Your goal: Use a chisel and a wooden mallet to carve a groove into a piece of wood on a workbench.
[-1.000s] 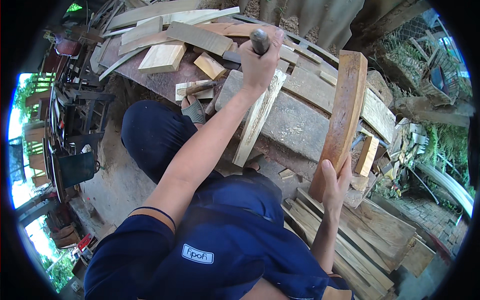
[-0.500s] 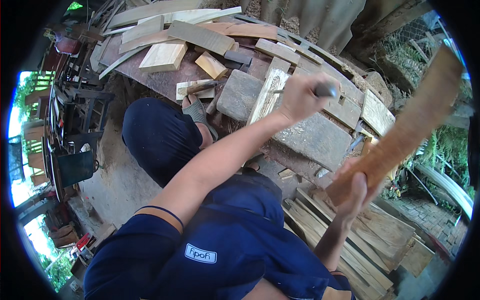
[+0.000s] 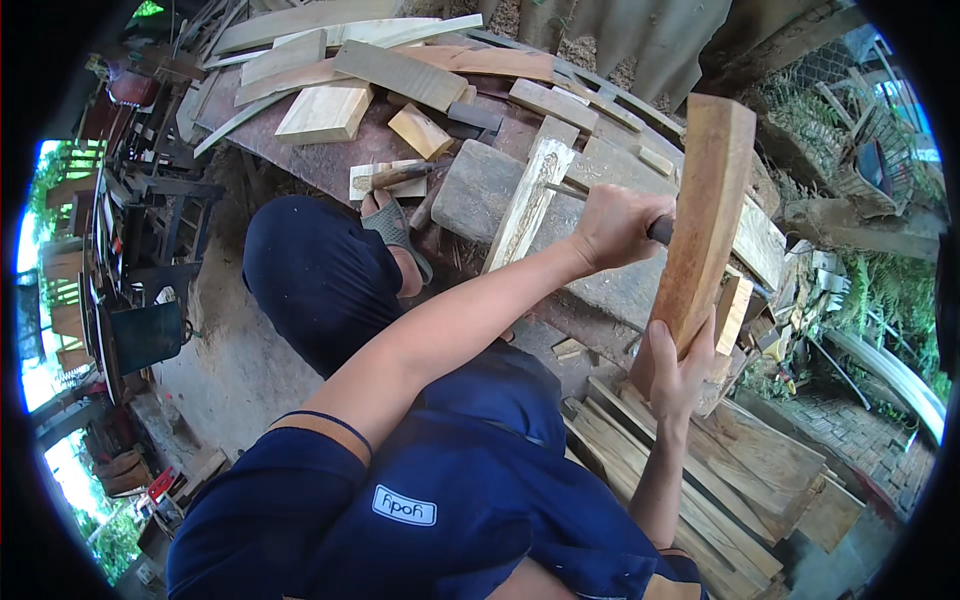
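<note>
Brown block (image 3: 705, 210), right hand (image 3: 685, 370) clasping its near end; left hand (image 3: 618, 230) curls fingers round the chisel (image 3: 660, 229). Keep it steady, strike squarely!

Left hand (image 3: 622, 230) came down and to the right from the far end of the pale strip of wood (image 3: 528, 205), uncovering that end, while the forearm (image 3: 450, 325) now hid the near one. The chisel (image 3: 660, 229) had gone from handle-up to way flatter, blade pointing left at the strip. Right hand (image 3: 680, 375) had the wooden block (image 3: 705, 200) swung out right half a second back, all blurry, but it was back near upright by the chisel's handle end. Couldn't tell if they touched.
</note>
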A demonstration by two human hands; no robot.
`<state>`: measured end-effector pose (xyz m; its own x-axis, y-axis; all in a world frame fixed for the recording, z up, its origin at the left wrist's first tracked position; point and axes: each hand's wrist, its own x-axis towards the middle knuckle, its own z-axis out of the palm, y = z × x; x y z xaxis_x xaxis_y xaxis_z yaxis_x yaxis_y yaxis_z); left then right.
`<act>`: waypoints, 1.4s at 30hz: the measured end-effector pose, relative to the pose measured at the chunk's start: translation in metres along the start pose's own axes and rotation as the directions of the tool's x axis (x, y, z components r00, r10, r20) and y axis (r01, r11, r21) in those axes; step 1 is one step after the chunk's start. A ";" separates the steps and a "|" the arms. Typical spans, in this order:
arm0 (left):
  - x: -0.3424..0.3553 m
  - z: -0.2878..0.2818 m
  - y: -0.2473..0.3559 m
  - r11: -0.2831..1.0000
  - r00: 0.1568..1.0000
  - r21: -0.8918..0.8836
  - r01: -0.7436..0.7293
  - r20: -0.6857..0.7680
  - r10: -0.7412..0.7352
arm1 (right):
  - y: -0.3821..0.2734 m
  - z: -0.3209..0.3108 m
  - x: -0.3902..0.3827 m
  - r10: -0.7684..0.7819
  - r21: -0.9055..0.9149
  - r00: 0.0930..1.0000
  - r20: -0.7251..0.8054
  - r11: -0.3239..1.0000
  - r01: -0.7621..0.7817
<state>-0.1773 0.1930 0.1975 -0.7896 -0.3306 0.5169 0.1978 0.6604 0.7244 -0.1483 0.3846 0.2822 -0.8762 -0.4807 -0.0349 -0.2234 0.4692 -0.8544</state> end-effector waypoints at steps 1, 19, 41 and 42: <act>0.000 -0.001 0.001 1.000 1.000 0.005 0.004 -0.004 -0.004 | 0.002 0.001 0.001 -0.074 -0.082 0.997 -0.004 0.994 0.073; 0.033 -0.074 -0.036 0.827 0.829 -0.536 0.169 -0.376 -0.414 | 0.012 0.016 -0.009 0.020 0.209 0.998 -0.058 0.978 -0.008; 0.018 -0.050 -0.018 0.948 0.892 -0.301 0.104 -0.394 -0.223 | -0.006 0.010 -0.007 -0.008 0.290 0.975 -0.222 0.954 0.074; 0.016 -0.040 -0.013 0.948 0.917 -0.317 0.042 -0.364 -0.162 | -0.015 0.009 -0.001 -0.073 0.344 0.958 -0.278 0.924 0.170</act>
<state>-0.1687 0.1523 0.2149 -0.5451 -0.6557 0.5225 0.3383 0.3982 0.8526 -0.1399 0.3712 0.2901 -0.9417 -0.2886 0.1730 -0.2085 0.0970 -0.9732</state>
